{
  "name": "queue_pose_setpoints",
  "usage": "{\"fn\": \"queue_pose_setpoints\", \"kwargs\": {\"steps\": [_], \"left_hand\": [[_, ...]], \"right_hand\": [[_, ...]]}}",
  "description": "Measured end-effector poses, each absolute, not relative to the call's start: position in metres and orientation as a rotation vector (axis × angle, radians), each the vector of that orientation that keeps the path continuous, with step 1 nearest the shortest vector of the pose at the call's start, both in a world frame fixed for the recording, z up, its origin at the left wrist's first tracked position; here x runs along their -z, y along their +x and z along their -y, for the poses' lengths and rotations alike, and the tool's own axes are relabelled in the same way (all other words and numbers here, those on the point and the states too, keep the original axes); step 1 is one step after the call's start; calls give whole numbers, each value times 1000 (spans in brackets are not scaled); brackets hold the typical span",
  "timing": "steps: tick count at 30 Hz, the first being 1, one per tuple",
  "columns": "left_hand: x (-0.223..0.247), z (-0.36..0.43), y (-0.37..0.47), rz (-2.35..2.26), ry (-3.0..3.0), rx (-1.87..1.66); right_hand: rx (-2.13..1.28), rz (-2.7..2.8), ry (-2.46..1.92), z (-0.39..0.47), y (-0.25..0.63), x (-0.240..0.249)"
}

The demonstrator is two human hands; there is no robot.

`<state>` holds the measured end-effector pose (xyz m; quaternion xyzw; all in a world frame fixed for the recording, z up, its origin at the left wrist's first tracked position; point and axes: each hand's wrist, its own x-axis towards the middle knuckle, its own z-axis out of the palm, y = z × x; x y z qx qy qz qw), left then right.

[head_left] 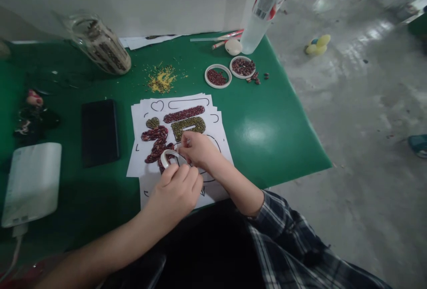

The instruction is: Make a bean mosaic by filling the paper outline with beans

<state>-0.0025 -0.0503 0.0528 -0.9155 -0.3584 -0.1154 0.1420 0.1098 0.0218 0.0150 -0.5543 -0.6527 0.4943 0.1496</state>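
Observation:
My left hand (182,186) is closed round a white ring-shaped object (164,159), held tilted over the paper; whether it is a lid or a tape roll I cannot tell. Close beside it, my right hand (202,150) is pinched, and what lies between the fingertips is too small to make out. Under both hands is a stack of white paper sheets (135,164) with black outlines. Dark red beans (156,133) and green beans (191,124) fill several shapes on the top sheet, among them a red bar (185,113) and a green heart (152,122). My hands hide part of the design.
Two white lids of beans (218,86) (242,75) sit behind the paper, near a tall bottle (262,13). Yellow grains (162,79) are scattered nearby. A jar (103,46), black phone (100,133) and white power bank (32,182) stand left on the green table (283,146).

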Motion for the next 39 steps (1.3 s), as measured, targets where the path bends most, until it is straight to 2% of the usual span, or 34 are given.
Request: {"fn": "queue_pose_setpoints", "kwargs": {"steps": [7, 14, 33, 39], "left_hand": [[-62, 56, -18, 1125, -2651, 240], [-68, 58, -44, 1370, -2578, 202], [-51, 57, -30, 1279, -2624, 447], [-45, 63, -15, 1565, -2543, 610]], "right_hand": [[-1530, 1853, -1615, -22, 113, -12], [-1700, 1760, -1452, -23, 126, -7], [-1633, 1726, -1573, -21, 116, -10], [-1568, 1819, -1618, -19, 112, -14]]}}
